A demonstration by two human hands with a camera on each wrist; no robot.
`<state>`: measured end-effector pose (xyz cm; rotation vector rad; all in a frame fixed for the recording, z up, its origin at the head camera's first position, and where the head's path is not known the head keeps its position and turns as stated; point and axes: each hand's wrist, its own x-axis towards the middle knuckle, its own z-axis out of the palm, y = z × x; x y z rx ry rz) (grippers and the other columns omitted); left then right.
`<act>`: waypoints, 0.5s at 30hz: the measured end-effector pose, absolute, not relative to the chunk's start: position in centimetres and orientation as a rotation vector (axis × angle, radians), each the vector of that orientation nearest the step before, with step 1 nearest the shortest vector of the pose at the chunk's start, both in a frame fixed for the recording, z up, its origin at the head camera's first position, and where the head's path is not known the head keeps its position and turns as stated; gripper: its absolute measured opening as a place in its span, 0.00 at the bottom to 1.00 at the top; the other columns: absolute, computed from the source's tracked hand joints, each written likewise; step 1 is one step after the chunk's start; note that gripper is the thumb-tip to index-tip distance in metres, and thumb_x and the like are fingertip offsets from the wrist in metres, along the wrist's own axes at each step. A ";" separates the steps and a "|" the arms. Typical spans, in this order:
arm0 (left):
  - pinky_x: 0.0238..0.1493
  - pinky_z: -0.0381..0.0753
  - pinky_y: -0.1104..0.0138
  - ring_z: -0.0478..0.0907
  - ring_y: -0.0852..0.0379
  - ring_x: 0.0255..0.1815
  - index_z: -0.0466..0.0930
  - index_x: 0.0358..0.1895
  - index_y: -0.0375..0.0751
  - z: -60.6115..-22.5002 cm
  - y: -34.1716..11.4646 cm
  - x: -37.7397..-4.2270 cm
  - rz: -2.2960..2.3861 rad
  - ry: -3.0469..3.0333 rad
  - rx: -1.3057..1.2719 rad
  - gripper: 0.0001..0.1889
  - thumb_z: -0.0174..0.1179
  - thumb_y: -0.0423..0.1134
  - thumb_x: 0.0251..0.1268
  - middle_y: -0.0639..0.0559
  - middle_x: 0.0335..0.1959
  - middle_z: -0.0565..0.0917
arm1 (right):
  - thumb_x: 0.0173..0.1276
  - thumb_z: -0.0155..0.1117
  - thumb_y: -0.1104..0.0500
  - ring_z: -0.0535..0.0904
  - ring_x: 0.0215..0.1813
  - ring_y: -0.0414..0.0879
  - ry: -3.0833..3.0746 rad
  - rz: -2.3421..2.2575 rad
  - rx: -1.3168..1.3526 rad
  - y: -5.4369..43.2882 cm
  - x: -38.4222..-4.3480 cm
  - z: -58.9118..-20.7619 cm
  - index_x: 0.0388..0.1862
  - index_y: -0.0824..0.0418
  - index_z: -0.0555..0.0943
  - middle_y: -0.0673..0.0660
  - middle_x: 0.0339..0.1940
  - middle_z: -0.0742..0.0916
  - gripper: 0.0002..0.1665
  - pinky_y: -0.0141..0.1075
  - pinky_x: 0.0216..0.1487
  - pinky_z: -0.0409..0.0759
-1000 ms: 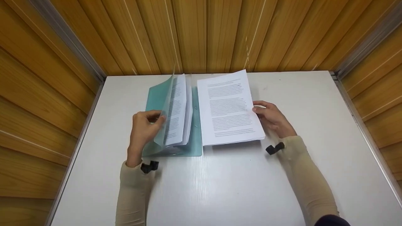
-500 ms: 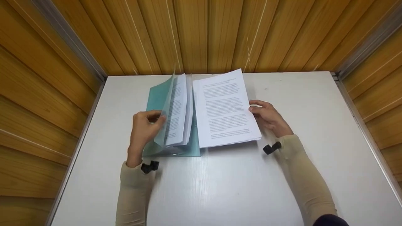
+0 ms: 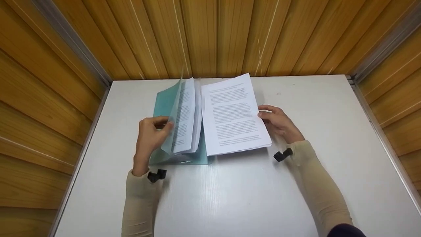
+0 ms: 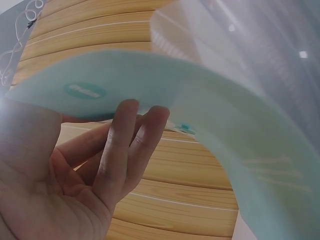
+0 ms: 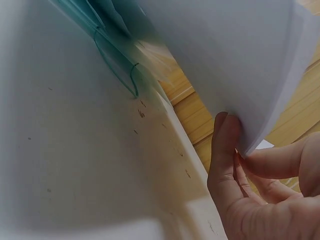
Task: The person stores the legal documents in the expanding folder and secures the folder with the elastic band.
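Note:
A teal plastic folder [image 3: 166, 102] stands partly fanned on the table, with clear sleeves and printed sheets [image 3: 185, 115] inside. My left hand [image 3: 153, 135] pinches its translucent front cover between thumb and fingers; in the left wrist view the cover [image 4: 135, 75] bends in an arc above the fingers. To the right, my right hand [image 3: 279, 121] grips a stack of printed paper [image 3: 233, 115] by its right edge, thumb on top. The stack is tilted, and its left edge overlaps the folder's right side. From the right wrist view, fingers [image 5: 225, 145] support the stack's underside.
The white table [image 3: 210, 197] reaches up to a wood-panelled wall [image 3: 213, 39] behind and panels at both sides. A green elastic cord [image 5: 117, 75] hangs off the folder in the right wrist view. A white cable [image 4: 20, 30] lies far off in the left wrist view.
My right hand has moved left with the paper stack, whose left edge now covers more of the folder's right side. The left hand has held the cover in place.

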<state>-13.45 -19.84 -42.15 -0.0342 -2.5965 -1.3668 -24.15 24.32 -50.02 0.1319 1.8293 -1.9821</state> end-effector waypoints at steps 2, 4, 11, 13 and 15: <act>0.43 0.84 0.65 0.89 0.46 0.40 0.92 0.51 0.32 -42.1 -19.9 -13.5 -1.371 -2.597 -0.034 0.12 0.67 0.32 0.68 0.39 0.46 0.93 | 0.80 0.58 0.69 0.87 0.42 0.43 1.831 -1.972 0.130 24.5 -24.1 -50.1 0.73 0.71 0.71 0.49 0.42 0.91 0.25 0.34 0.44 0.85; 0.44 0.85 0.64 0.90 0.46 0.40 0.92 0.51 0.32 -42.1 -19.9 -13.5 -1.364 -2.597 -0.040 0.12 0.67 0.32 0.68 0.39 0.45 0.93 | 0.81 0.58 0.69 0.87 0.43 0.43 1.817 -1.974 0.137 24.5 -24.1 -50.1 0.74 0.70 0.71 0.50 0.43 0.91 0.26 0.34 0.44 0.85; 0.44 0.85 0.61 0.90 0.46 0.40 0.92 0.51 0.32 -42.1 -20.0 -13.6 -1.354 -2.601 -0.027 0.13 0.67 0.33 0.68 0.39 0.45 0.93 | 0.81 0.58 0.69 0.86 0.44 0.43 1.785 -1.983 0.145 23.9 -24.2 -50.3 0.72 0.69 0.71 0.50 0.43 0.90 0.24 0.34 0.45 0.85; 0.44 0.86 0.60 0.90 0.46 0.40 0.92 0.51 0.32 -42.1 -20.0 -13.6 -1.355 -2.602 -0.024 0.13 0.67 0.33 0.68 0.40 0.45 0.93 | 0.81 0.58 0.69 0.87 0.43 0.43 1.796 -1.973 0.137 23.6 -24.2 -50.3 0.72 0.70 0.72 0.50 0.43 0.91 0.23 0.34 0.44 0.85; 0.45 0.86 0.58 0.90 0.46 0.40 0.92 0.51 0.32 -42.1 -19.9 -13.6 -1.350 -2.606 -0.026 0.13 0.67 0.33 0.68 0.40 0.45 0.93 | 0.81 0.58 0.68 0.87 0.43 0.44 1.799 -1.967 0.132 23.3 -24.3 -50.3 0.72 0.70 0.72 0.50 0.43 0.91 0.23 0.35 0.44 0.85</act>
